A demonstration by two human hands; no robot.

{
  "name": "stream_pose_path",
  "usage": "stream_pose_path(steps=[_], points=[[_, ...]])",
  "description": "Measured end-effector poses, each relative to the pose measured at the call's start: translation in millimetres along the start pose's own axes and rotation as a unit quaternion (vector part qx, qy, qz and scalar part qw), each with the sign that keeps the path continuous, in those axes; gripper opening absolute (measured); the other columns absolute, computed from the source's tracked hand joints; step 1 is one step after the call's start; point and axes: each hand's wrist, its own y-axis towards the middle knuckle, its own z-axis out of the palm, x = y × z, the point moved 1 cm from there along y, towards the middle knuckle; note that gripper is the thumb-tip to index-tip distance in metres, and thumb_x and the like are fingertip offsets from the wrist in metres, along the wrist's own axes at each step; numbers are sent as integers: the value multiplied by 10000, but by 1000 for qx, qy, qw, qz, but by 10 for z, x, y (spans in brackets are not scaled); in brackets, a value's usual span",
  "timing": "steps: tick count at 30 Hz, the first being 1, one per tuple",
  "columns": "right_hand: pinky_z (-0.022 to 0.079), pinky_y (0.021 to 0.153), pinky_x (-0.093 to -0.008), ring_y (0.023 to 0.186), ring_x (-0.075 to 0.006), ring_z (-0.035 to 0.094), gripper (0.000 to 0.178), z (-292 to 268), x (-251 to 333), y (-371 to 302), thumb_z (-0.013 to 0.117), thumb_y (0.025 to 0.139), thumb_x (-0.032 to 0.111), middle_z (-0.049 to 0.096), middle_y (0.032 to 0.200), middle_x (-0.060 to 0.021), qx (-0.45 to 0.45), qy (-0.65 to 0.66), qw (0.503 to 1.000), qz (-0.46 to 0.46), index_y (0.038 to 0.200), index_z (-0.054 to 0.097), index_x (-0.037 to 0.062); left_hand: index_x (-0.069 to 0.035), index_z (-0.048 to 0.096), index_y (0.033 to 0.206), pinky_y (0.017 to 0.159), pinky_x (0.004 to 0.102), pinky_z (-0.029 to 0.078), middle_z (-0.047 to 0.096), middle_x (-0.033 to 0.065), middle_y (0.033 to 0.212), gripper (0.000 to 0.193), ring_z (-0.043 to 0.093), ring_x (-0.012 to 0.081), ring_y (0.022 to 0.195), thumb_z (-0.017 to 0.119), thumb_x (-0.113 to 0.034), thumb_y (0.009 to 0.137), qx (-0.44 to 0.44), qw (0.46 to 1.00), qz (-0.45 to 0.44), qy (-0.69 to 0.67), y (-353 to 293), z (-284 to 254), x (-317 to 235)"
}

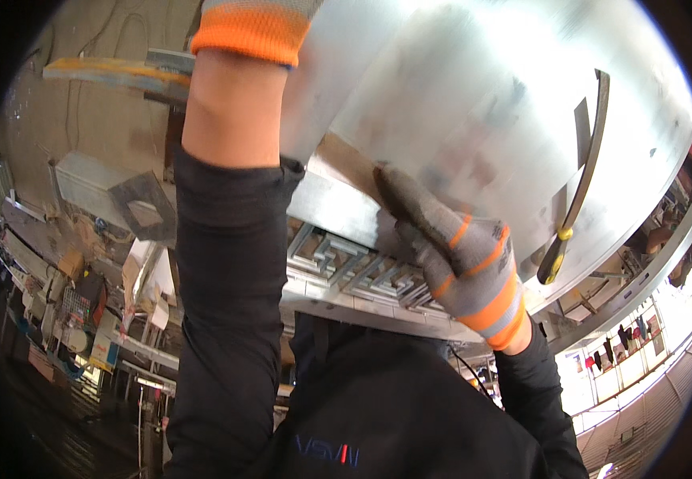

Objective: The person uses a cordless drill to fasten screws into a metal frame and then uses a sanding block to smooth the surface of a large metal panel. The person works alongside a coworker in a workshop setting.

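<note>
My left forearm reaches up to the top edge. Only the orange and grey cuff of my left hand's glove shows, so its fingers are out of view. Pointing up and left, my right hand wears a grey glove with orange stripes. Its finger and thumb close around the lower end of a flat brown strip, at the near edge of a large shiny metal sheet. Whether that strip is wood or metal I cannot tell. On the sheet's right side lies a long thin metal bar with a yellow and black handle, probably a file.
Angular metal profiles lie just below the sheet's near edge, close to my body. Off to the left, a square plate with a hole and a pale box sit on the cluttered floor. A curved metal rail runs at the right.
</note>
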Motion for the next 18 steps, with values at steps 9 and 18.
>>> stream_pose_path(steps=[9,18], points=[[602,711,-436,746,-396,733,801,-61,29,-6,789,930,-31,754,888,-158,-2,-84,995,-49,1689,661,192,-80,782,1399,969,510,685,792,297,1294,335,810,452,1169,626,-299,1200,27,990,106,92,2,50,60],[630,798,-424,870,-405,789,710,13,72,-17,732,1001,-52,825,1029,-197,-21,26,999,40,1680,661,144,-84,779,1399,980,533,680,787,288,1276,347,801,467,1185,584,-305,1216,2,999,-36,15,86,104,87]])
